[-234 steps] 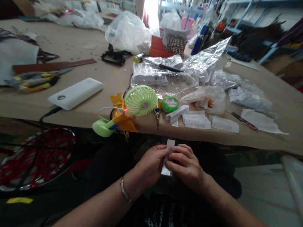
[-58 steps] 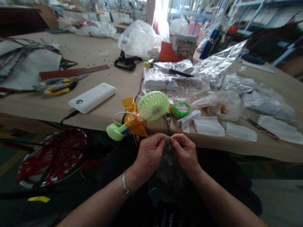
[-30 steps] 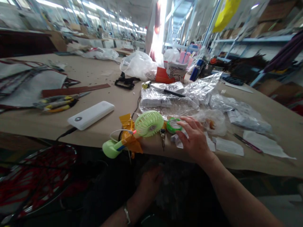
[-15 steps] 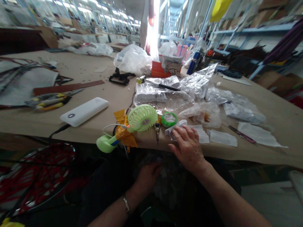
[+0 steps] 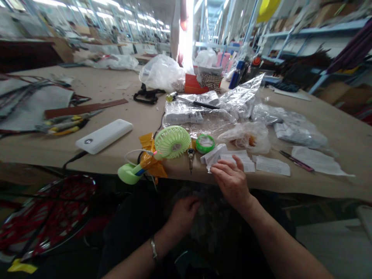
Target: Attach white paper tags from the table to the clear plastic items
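Two hands work on two levels. The right hand (image 5: 231, 183) lies at the near edge of the table (image 5: 136, 114), palm down, fingers (image 5: 225, 167) stretched and a bit spread, tips touching the white labels (image 5: 229, 155). There is a small white piece just at the thumb side; if the thumb pinches it, I cannot tell. The labels sit in a short row close to the edge, prob. so they can be reached w/o leaning. The left hand (image 5: 183, 211) is low, below the table edge, fingers loosely curled on dark material (image 5: 215, 224) in the lap. It is too dim to tell if it grips, but it seems to steady that material. A green fan (image 5: 172, 142) stands just left of the labels, facing the person, prob. for cooling. A green roll (image 5: 205, 143) and a pointed tool (image 5: 190, 157) lie between fan and labels, near at hand; the power bank (image 5: 104, 136) is further left, apart.
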### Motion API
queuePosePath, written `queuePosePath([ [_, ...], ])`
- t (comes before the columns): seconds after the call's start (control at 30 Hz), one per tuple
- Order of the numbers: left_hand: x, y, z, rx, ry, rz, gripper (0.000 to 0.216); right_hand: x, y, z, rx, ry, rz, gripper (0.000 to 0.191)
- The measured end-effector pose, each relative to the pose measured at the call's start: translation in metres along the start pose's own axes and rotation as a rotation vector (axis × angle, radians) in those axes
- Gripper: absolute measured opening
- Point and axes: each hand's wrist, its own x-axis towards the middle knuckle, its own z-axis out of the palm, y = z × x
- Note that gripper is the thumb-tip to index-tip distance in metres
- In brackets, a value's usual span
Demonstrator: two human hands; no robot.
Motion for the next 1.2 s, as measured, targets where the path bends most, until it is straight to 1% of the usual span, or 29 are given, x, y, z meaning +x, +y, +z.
queuePosePath([
  [0.2,-0.004,0.019,0.002,-0.128,-0.025,-0.004,0.023,0.004,0.008,0.002,0.071,-0.006,0.039,0.007],
  [0.43,-0.004,0.032,0.002,-0.178,-0.052,0.035,0.023,0.002,0.007,0.000,0.088,-0.007,-0.009,0.006],
  [0.57,-0.004,0.039,0.001,-0.231,-0.059,0.014,0.020,-0.004,0.008,-0.002,0.086,-0.013,-0.033,0.011],
  [0.7,-0.002,0.046,0.002,-0.342,-0.066,-0.034,0.016,-0.006,0.010,0.001,0.131,0.045,-0.032,0.013],
  [0.77,0.000,0.052,0.002,-0.438,-0.087,-0.081,0.015,-0.006,0.010,0.001,0.157,0.074,-0.023,0.013],
  [0.83,0.000,0.058,0.002,-0.583,-0.128,-0.147,0.016,-0.005,0.008,-0.002,0.178,0.089,-0.020,0.013],
  [0.93,0.000,0.066,0.003,-0.917,-0.200,-0.254,0.022,-0.009,0.001,-0.010,0.212,0.075,-0.040,0.013],
  [1.0,-0.001,0.070,0.003,-1.162,-0.239,-0.288,0.026,-0.015,-0.007,-0.016,0.241,0.052,-0.057,0.012],
  [1.07,0.000,0.073,0.004,-1.340,-0.244,-0.309,0.028,-0.023,-0.018,-0.022,0.270,0.022,-0.068,0.013],
  [1.13,0.000,0.074,0.004,-1.402,-0.220,-0.333,0.026,-0.032,-0.030,-0.027,0.293,-0.015,-0.079,0.014],
  [1.2,0.001,0.075,0.004,-1.370,-0.182,-0.372,0.020,-0.039,-0.041,-0.030,0.316,-0.050,-0.100,0.017],
])
